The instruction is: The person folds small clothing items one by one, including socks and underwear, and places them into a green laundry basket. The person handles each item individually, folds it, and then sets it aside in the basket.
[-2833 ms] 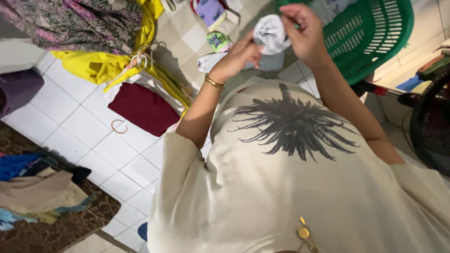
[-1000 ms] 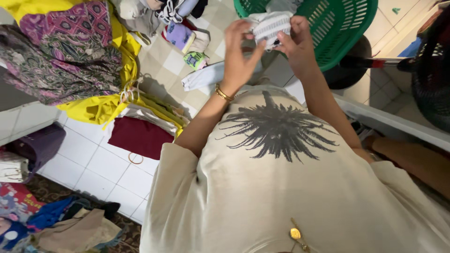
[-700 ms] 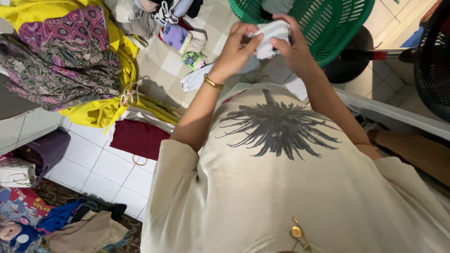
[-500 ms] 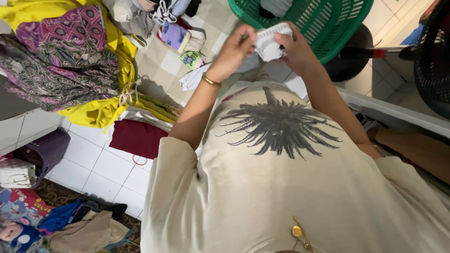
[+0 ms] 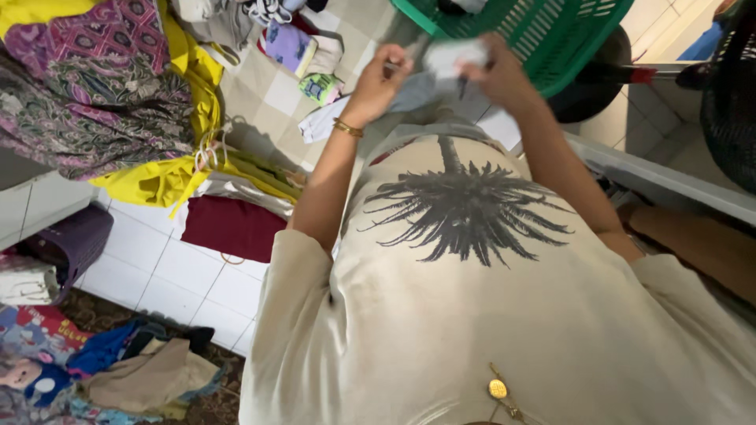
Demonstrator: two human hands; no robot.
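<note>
Both my hands are raised in front of my chest around a small white striped cloth point(image 5: 455, 57), blurred by motion. My left hand point(image 5: 376, 79), with a gold bracelet at the wrist, pinches its left side. My right hand point(image 5: 498, 75) grips its right side. The cloth hangs just in front of the rim of a green plastic laundry basket point(image 5: 551, 35). Below my hands lies a pale blue garment point(image 5: 331, 122) on the floor.
Folded clothes lie at the left: a dark red piece point(image 5: 232, 227), yellow fabric point(image 5: 153, 181), a purple patterned cloth point(image 5: 87, 86). Small folded items point(image 5: 295, 49) sit farther off. A purple bin point(image 5: 67, 244), a clothes heap point(image 5: 134, 378) and a black fan point(image 5: 728, 94) stand around.
The view has shifted slightly downward. My hands kept working the white cloth, turning it between the fingers, and now hold it a little flatter and higher in the frame.
</note>
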